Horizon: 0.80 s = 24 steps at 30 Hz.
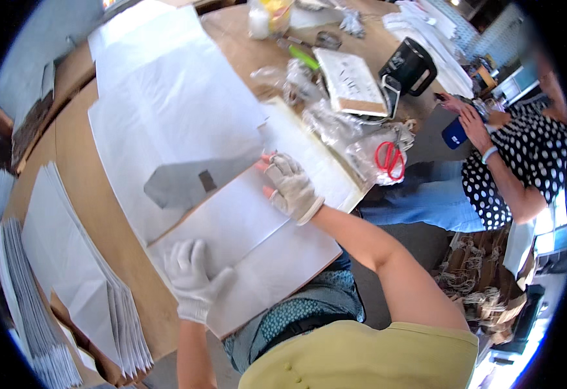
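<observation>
A white paper sheet with a crease across it, apparently a folded paper bag [277, 249], lies at the table's near edge in front of me. My left hand [196, 275], in a white knit glove, rests flat on its left part with the fingers extended. At its upper right corner is my right hand [290, 188], also gloved, with bare thumb and fingertip showing apart. Just beyond the sheet's far edge lies a grey pointed piece [183, 185] bearing a small dark rectangle; its right end reaches my right fingertips. Large white paper sheets [167, 97] spread beneath and behind.
Stacks of folded white paper [79, 253] stand at left. Beyond my right hand are red-handled scissors [389, 161], plastic wrapping [335, 123], a white box [350, 81] and a dark mug [408, 68]. A person in a dotted top [517, 149] holds a dark blue object [454, 133] at right.
</observation>
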Motion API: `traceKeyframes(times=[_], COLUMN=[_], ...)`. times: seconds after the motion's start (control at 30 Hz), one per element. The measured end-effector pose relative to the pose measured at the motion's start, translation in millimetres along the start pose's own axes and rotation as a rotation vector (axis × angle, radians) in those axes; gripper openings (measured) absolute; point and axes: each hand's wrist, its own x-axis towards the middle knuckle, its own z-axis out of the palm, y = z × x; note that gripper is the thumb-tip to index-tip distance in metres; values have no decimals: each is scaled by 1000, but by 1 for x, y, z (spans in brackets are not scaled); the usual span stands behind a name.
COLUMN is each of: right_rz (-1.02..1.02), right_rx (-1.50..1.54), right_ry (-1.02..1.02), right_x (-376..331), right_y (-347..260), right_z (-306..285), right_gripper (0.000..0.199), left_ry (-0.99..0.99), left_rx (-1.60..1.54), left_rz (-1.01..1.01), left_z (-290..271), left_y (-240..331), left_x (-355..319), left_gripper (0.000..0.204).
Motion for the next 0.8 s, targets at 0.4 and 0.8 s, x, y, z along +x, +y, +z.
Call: traceKeyframes(times=[0.4, 0.8], right_rz=[454, -436], right_rx=[555, 191], right_ry=[319, -70], right_x=[-8, 48], right_y=[45, -91], right_z=[58, -105], right_gripper=[36, 9], left_ry=[30, 101], left_rx=[57, 346], left_rz=[-151, 15], left_z=[-13, -70], left_y=[15, 94], left_x=[59, 21], left_gripper=[74, 51])
